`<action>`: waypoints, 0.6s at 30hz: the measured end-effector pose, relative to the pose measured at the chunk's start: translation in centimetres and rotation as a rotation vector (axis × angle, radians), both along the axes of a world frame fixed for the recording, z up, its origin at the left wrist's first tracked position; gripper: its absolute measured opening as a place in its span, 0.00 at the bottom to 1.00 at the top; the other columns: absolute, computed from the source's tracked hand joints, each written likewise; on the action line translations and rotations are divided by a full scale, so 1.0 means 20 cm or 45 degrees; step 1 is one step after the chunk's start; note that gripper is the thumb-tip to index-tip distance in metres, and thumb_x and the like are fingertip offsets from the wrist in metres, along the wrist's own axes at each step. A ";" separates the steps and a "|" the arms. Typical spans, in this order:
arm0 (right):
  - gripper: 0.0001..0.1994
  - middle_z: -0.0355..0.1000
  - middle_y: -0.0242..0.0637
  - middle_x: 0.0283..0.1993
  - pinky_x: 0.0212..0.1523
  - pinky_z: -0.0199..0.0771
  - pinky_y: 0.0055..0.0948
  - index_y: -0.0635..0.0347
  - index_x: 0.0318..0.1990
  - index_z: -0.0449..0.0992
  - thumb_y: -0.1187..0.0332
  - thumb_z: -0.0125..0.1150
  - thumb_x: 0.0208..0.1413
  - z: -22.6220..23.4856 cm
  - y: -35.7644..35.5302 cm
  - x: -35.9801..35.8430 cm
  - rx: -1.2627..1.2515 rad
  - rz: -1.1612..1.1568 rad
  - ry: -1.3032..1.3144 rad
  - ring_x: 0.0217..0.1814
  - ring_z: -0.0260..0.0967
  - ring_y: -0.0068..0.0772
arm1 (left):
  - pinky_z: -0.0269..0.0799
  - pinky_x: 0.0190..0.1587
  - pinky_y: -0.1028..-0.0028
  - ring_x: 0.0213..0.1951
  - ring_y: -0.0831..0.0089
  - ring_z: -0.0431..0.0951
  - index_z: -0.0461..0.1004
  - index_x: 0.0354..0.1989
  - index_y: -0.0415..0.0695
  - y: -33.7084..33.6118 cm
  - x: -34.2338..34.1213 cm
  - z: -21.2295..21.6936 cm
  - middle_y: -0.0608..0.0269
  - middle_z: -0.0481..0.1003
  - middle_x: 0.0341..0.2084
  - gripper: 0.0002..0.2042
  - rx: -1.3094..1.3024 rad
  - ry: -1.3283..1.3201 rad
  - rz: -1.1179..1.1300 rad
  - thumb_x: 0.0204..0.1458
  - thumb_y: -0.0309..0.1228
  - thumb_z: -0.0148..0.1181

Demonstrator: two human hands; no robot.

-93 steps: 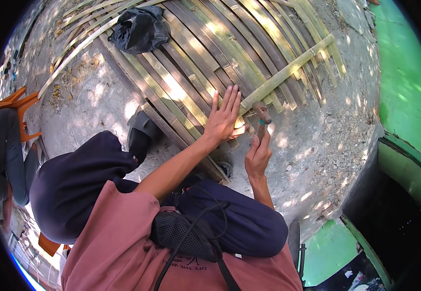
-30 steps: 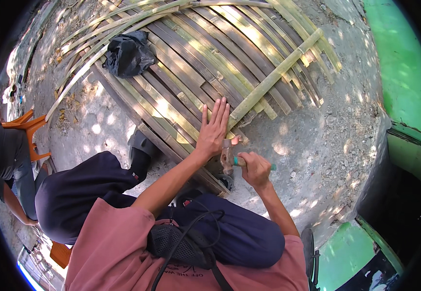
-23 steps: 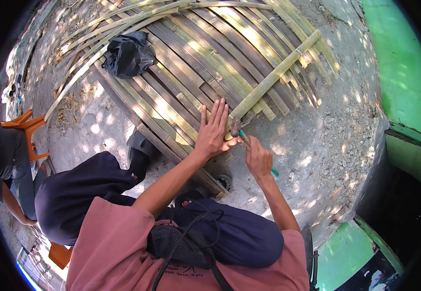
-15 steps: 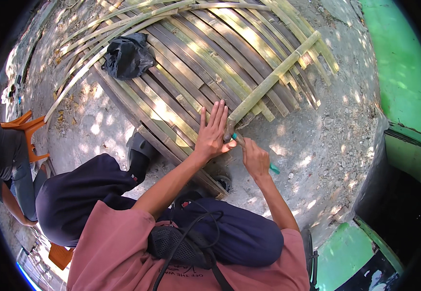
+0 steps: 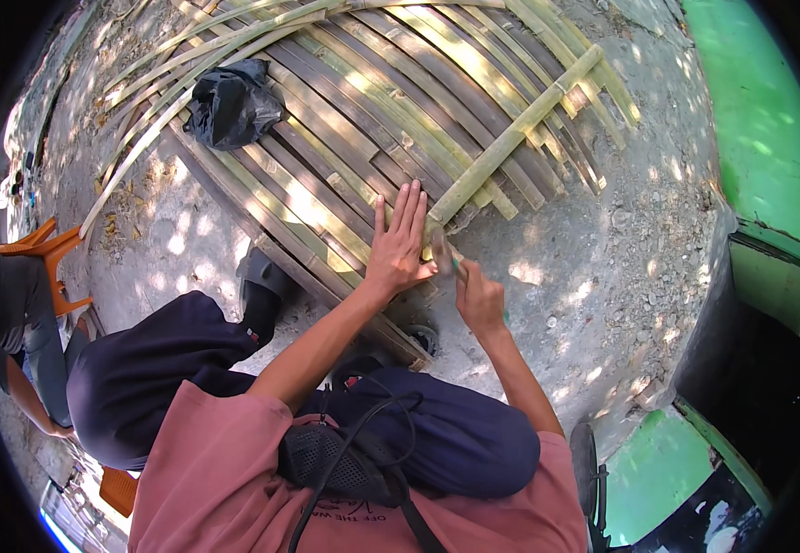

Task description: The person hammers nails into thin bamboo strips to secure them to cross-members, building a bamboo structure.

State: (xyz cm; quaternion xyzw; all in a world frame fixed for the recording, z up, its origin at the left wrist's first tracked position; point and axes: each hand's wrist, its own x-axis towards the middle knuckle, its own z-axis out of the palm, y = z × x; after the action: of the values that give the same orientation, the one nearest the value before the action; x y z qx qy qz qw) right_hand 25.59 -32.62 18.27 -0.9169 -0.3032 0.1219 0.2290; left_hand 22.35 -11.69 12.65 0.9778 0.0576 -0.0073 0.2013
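Left hand (image 5: pixel 397 245): laid flat on bamboo slats (image 5: pixel 391 115), frame centre
Right hand (image 5: pixel 480 300): clenched round hammer (image 5: pixel 438 247), right of centre

The hammer (image 5: pixel 441 251) blurs; bamboo strips (image 5: pixel 391 111) leave the upper edge.

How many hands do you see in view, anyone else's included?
3: the left hand laid over the bamboo slats, the right hand gripping the hammer, and a co-worker's hand low at the far left. Their other hand may be hidden.
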 end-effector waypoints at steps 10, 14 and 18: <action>0.10 0.79 0.49 0.33 0.31 0.78 0.52 0.59 0.52 0.70 0.71 0.63 0.70 -0.04 0.00 0.01 -0.120 -0.125 -0.020 0.32 0.81 0.62 | 0.31 0.83 0.39 0.86 0.53 0.42 0.51 0.82 0.29 -0.02 0.01 0.02 0.43 0.47 0.85 0.63 -0.163 -0.073 0.026 0.53 0.75 0.57; 0.09 0.80 0.53 0.35 0.31 0.77 0.54 0.59 0.53 0.70 0.70 0.62 0.71 0.09 0.06 -0.02 0.337 -0.189 -0.058 0.33 0.81 0.64 | 0.31 0.84 0.39 0.87 0.53 0.42 0.51 0.82 0.30 -0.01 -0.04 0.02 0.43 0.47 0.85 0.61 -0.205 -0.048 0.049 0.55 0.73 0.56; 0.08 0.79 0.57 0.35 0.32 0.77 0.56 0.59 0.54 0.69 0.67 0.59 0.75 0.00 0.04 0.00 0.153 -0.092 0.010 0.34 0.80 0.67 | 0.28 0.84 0.38 0.87 0.53 0.40 0.48 0.84 0.32 -0.01 0.00 0.02 0.45 0.45 0.86 0.62 -0.214 -0.062 0.033 0.55 0.75 0.55</action>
State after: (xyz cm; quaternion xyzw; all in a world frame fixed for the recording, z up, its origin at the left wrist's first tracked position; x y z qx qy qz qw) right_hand 25.60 -31.89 18.36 -0.9114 -0.2756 0.0987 0.2891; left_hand 22.29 -11.98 13.01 0.9565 0.0646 0.0143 0.2840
